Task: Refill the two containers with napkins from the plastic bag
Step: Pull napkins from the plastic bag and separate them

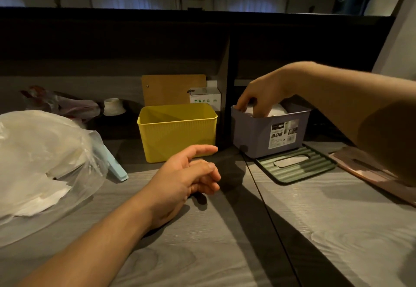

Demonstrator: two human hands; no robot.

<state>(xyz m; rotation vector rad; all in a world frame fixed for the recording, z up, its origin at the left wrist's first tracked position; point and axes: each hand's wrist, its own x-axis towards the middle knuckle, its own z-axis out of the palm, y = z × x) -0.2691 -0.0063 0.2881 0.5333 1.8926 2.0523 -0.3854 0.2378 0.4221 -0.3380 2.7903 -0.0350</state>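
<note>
Right hand (258,97) is tucking soft napkins (275,109) into the purple container (254,133), fingers curled on them. Left hand (186,181) is hovering, loosely open. They're probably light, floppy; best pinched as a stack.

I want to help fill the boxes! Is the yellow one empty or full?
Empty, as far as the view shows: the yellow container stands open-topped, and only its bare inner walls appear, no napkins. Its bottom is hidden.

Single head-worn wide-angle view, looking forward and down across the desk (202,253) from close range. Both forearms enter from the lower frame edges; the desk's rear partition (112,39) fills the upper middle. No second view recorded.
</note>
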